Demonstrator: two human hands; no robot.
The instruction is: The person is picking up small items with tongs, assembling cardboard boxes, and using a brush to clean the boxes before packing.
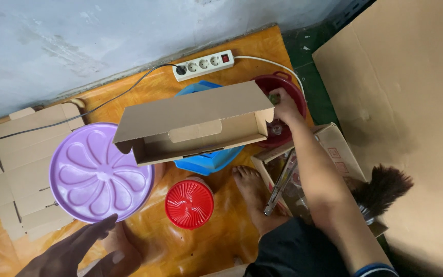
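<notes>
gripping the right end of the open cardboard box (196,123) mid-frame, my right hand (284,106) is closed on it; its long axis runs leftward. my left hand (78,251) hovers spread, lower left, well apart.

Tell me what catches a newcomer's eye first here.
The open cardboard box held up mid-frame by the right hand at its right end. Left of it lies a round purple lid, and below it a smaller red lid on the orange floor.
</notes>
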